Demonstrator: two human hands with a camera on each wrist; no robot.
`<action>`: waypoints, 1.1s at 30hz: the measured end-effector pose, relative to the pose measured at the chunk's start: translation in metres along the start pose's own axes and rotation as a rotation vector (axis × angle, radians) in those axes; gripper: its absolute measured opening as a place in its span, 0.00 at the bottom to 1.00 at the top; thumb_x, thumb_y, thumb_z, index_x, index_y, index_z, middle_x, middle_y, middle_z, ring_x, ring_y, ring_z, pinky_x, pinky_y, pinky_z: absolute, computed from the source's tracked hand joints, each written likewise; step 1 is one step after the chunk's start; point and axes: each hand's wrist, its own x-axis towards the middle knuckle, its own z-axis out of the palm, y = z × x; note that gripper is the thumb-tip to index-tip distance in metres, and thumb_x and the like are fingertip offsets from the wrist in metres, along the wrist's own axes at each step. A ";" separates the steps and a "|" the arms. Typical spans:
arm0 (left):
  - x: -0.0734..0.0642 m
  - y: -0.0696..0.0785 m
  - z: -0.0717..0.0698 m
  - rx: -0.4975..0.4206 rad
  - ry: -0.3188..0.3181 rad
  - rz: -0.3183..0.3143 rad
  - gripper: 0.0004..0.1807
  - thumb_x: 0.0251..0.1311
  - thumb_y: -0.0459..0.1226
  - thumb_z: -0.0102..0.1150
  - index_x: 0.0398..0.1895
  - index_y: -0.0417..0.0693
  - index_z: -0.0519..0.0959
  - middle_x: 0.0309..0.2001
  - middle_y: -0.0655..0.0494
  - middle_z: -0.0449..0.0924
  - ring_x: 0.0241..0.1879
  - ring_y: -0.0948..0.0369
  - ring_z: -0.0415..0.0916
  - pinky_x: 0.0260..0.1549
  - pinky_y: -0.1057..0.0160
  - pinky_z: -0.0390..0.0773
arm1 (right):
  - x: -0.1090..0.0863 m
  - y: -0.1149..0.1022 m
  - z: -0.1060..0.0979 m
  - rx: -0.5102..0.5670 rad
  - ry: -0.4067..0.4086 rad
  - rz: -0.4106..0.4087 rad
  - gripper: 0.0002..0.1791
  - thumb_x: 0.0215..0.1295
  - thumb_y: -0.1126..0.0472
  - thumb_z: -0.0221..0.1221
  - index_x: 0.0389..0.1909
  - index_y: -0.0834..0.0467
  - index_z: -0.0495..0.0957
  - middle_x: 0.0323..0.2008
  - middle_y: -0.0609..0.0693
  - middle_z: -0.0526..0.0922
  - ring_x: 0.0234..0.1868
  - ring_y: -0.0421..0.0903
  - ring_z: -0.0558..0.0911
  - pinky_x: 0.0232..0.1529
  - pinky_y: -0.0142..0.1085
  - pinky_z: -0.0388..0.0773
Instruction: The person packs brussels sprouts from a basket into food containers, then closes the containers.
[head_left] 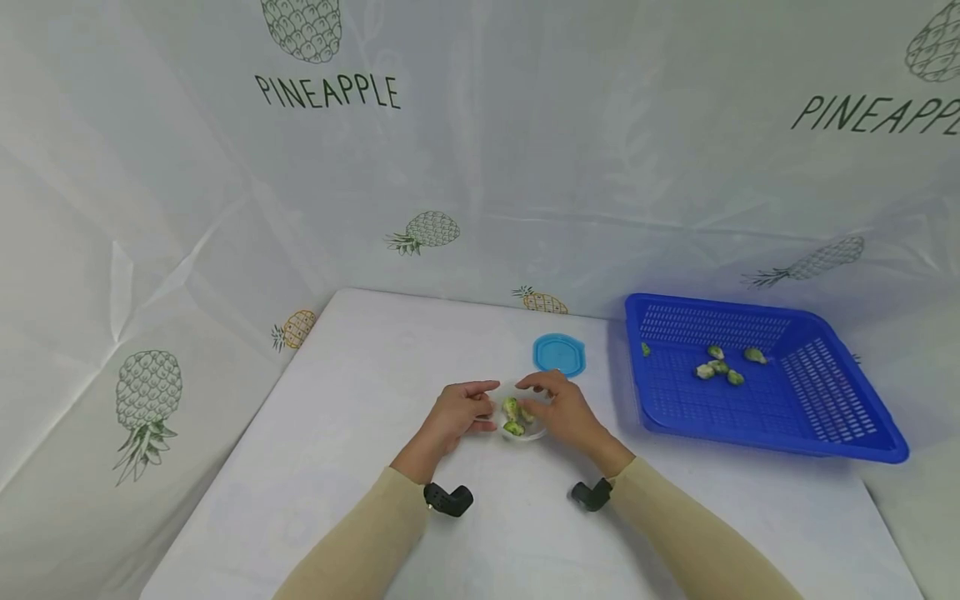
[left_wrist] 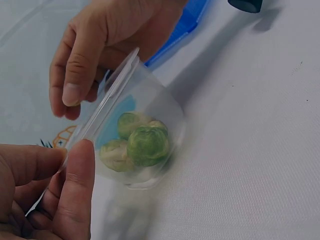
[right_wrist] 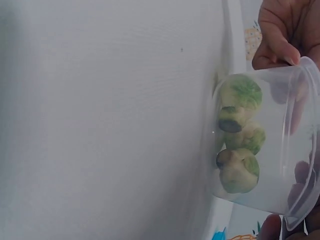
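A clear plastic tub [left_wrist: 172,120] stands on the table with several Brussels sprouts [left_wrist: 147,145] at its bottom; they also show through its wall [right_wrist: 270,190] in the right wrist view. My left hand [head_left: 459,412] pinches the tub's rim between thumb and fingers. Over the opening from the other side reaches my right hand [head_left: 564,410], its fingers loosely bent above the sprouts. In the left wrist view the right hand [left_wrist: 95,55] hangs by the rim, with no sprout visible in it.
Behind the tub lies a blue lid [head_left: 558,356] on the white table [head_left: 360,358]. At the right, a blue plastic basket [head_left: 750,437] with slotted sides contains several more sprouts [head_left: 717,366]. A pineapple-printed sheet [head_left: 525,167] hangs behind the table.
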 end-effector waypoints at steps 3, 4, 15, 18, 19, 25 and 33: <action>-0.001 0.001 0.000 -0.004 0.003 -0.003 0.24 0.70 0.27 0.59 0.69 0.44 0.80 0.40 0.53 0.74 0.35 0.58 0.82 0.37 0.65 0.91 | 0.000 -0.002 -0.003 0.029 0.002 0.022 0.14 0.67 0.62 0.71 0.53 0.56 0.87 0.50 0.50 0.86 0.52 0.51 0.78 0.55 0.49 0.75; -0.001 0.001 0.000 -0.003 0.003 -0.003 0.24 0.70 0.27 0.59 0.69 0.44 0.80 0.40 0.53 0.74 0.35 0.58 0.82 0.37 0.65 0.91 | 0.001 -0.003 -0.004 0.034 0.005 0.027 0.14 0.67 0.62 0.71 0.53 0.56 0.87 0.50 0.50 0.86 0.53 0.52 0.78 0.56 0.50 0.75; -0.003 0.003 0.002 -0.001 0.000 0.004 0.26 0.69 0.26 0.58 0.70 0.43 0.79 0.40 0.53 0.73 0.35 0.56 0.83 0.37 0.64 0.91 | -0.003 -0.014 -0.021 0.055 0.077 0.012 0.17 0.70 0.60 0.69 0.56 0.59 0.85 0.52 0.55 0.86 0.55 0.54 0.80 0.57 0.50 0.79; -0.004 0.004 0.002 -0.002 -0.004 0.004 0.26 0.69 0.26 0.58 0.70 0.42 0.78 0.41 0.53 0.73 0.34 0.58 0.83 0.37 0.65 0.91 | -0.004 -0.017 -0.025 0.066 0.115 0.000 0.16 0.69 0.62 0.69 0.55 0.59 0.86 0.52 0.60 0.86 0.54 0.55 0.81 0.56 0.49 0.81; -0.005 0.004 0.002 -0.002 -0.005 0.003 0.26 0.69 0.26 0.58 0.70 0.42 0.78 0.41 0.53 0.73 0.33 0.58 0.82 0.37 0.65 0.91 | -0.004 -0.018 -0.027 0.071 0.130 -0.009 0.15 0.69 0.63 0.70 0.55 0.59 0.86 0.51 0.60 0.87 0.53 0.55 0.82 0.56 0.46 0.82; -0.005 0.004 0.002 0.003 -0.006 0.004 0.26 0.69 0.26 0.58 0.71 0.41 0.78 0.40 0.53 0.73 0.31 0.60 0.81 0.36 0.65 0.91 | -0.003 -0.024 -0.035 0.127 0.214 -0.072 0.14 0.66 0.69 0.69 0.52 0.65 0.86 0.47 0.60 0.88 0.50 0.54 0.85 0.49 0.29 0.83; -0.004 0.004 0.002 0.014 -0.002 0.001 0.25 0.70 0.27 0.58 0.70 0.43 0.79 0.41 0.53 0.73 0.31 0.61 0.81 0.36 0.65 0.91 | -0.005 -0.039 -0.053 0.251 0.197 -0.042 0.15 0.68 0.71 0.67 0.54 0.68 0.84 0.49 0.62 0.86 0.49 0.36 0.82 0.47 0.25 0.82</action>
